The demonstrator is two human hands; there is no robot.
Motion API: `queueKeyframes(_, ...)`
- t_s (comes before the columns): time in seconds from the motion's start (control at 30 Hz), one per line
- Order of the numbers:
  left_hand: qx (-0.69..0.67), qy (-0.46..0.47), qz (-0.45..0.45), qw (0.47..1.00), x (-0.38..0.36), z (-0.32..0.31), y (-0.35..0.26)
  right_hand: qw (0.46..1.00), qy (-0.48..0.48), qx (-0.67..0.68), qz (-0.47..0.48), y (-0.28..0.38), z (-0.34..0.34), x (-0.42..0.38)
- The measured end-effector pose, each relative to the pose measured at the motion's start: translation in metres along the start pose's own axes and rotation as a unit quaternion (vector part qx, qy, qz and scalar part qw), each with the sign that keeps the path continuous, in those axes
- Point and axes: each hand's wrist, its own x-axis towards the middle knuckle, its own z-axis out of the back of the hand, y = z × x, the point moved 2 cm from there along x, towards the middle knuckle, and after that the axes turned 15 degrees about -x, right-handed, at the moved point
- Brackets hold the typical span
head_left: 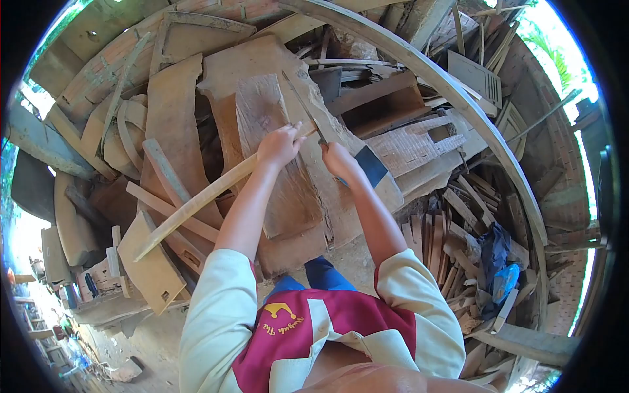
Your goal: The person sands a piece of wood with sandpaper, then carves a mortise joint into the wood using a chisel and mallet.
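My left hand (280, 145) is closed round a long pale wooden strip (203, 202), near its upper right end. The strip slants down to the left, past the edge of the boards. In my closed right hand (341, 160) is the handle of a handsaw with a long, narrow dark blade (301, 99). Its blade points up and away and crosses the strip's end close to my left fingers; whether it cuts in cannot be told. Under both hands lies a thick, rough wooden plank (288, 196) on a wider board (344, 216). A dark blue flat square (371, 166) lies beside my right wrist.
A long curved wooden piece (472, 111) arches across the right side. Scrap wood (439, 245) and a dark plastic bag (496, 252) are piled at lower right. Boards (171, 124) lean at the left, and a wooden box (380, 105) sits behind the plank.
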Motion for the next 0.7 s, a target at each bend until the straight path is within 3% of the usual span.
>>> queueKeyframes(0.13, -0.004, 0.009, -0.003, 1.000, 0.001, -0.001, 0.000, 0.999, -0.019, 0.025, 0.029, -0.009, -0.008, -0.013)
queueKeyframes(0.43, 0.003, 0.008, 0.000, 1.000, -0.002, 0.001, -0.003, 1.000, 0.009, 0.025, 0.000, -0.047, -0.021, -0.098)
queueKeyframes(0.7, 0.008, 0.005, -0.065, 0.998, -0.003, -0.006, 0.004, 1.000, 0.015, 0.023, -0.010, -0.034, -0.011, -0.071)
